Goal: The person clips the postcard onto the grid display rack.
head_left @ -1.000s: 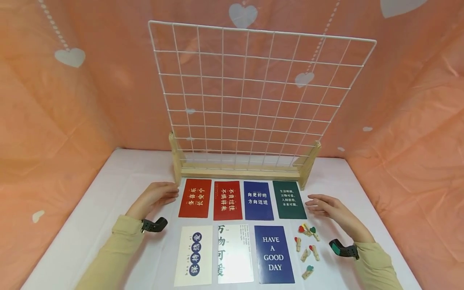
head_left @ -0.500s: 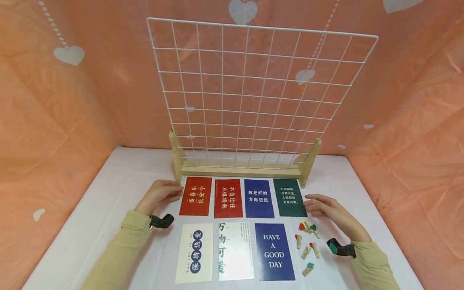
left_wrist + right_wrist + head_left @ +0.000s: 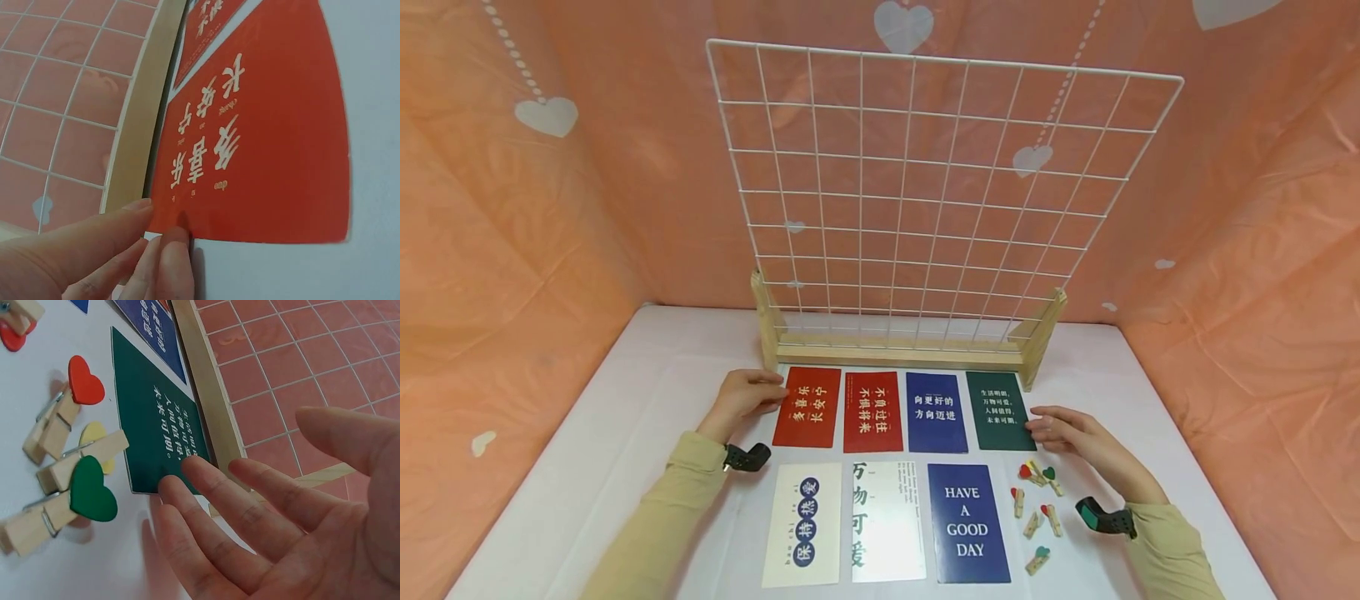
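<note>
Since a second ago your left hand (image 3: 747,395) has slid right; its fingertips (image 3: 175,240) now touch the near-left edge of the red card (image 3: 807,406), fingers close together, pinching nothing. Your right hand (image 3: 1067,431) has edged left, fingers spread and relaxed, tips at the green card (image 3: 999,410). Red card: centre-left of the head view, flat, long axis pointing toward the wire grid (image 3: 925,200).

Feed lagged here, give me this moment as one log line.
left hand: fingertips on red paper card edge | right hand: open, beside dark green card
</note>
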`<state>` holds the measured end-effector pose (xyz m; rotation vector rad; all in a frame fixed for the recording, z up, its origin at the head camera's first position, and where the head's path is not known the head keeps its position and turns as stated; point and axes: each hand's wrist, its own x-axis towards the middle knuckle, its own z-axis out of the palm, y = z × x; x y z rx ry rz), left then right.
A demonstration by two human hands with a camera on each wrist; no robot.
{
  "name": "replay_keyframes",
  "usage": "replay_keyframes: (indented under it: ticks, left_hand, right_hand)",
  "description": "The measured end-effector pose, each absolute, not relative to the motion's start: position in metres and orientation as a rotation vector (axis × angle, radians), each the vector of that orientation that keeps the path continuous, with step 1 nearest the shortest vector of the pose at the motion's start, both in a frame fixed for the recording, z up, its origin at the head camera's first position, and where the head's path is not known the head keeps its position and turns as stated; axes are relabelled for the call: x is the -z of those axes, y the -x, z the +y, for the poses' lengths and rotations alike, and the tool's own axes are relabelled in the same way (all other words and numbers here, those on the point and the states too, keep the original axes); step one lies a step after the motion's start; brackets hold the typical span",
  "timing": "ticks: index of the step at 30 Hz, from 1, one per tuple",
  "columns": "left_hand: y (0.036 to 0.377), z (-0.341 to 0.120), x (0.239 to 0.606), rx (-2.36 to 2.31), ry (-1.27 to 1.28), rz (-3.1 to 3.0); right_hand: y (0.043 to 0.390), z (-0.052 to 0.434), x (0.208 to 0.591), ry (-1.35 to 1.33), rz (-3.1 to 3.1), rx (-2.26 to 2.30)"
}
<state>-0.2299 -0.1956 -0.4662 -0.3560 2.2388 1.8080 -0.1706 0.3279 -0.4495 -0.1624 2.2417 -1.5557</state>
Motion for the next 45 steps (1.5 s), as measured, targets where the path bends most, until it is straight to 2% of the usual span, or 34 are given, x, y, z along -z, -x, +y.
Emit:
replay_keyframes:
  ticks: [18, 29, 38, 45]
  left_hand:
    - [0.234, -0.191, 0.469, -1.785, 0.389, 2.281]
    - [0.238, -0.186, 0.471, -1.784, 0.255, 2.376]
    - [0.239, -0.185, 0.481, -1.728, 0.151, 2.47]
    - [0.235, -0.18, 0.484, -1.685, 0.212, 2.56]
  right_hand:
    - [0.17, 0.331, 0.451, 0.179, 2.252, 1.543]
    - [0.163, 0.33, 0.452, 0.057, 2.233, 1.539]
    - [0.161, 0.332, 0.454, 0.111, 2.248, 1.52]
    - [0.162, 0.333, 0.454, 0.109, 2.244, 1.535]
